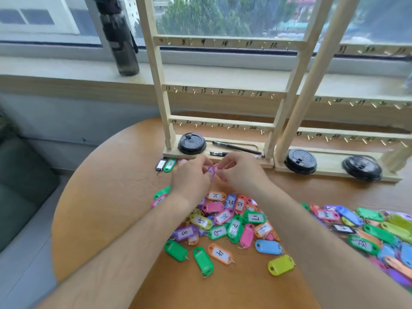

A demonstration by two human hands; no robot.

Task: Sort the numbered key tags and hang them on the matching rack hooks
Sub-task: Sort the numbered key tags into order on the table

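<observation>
Pinching purple tag (211,171), left hand (189,179), right hand (242,175)

tag pile (231,221) on table (107,197), racks (219,92) behind, bottle (120,41) far left

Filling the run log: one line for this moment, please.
left hand, right hand: pinching purple tag | tag pile: on table | rack: visible hooks bare

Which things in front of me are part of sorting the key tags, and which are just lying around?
Job: purple tag pinched by left hand and right hand; tag pile; wooden hook racks.
Lying about: water bottle; black cup lids; pens.
</observation>
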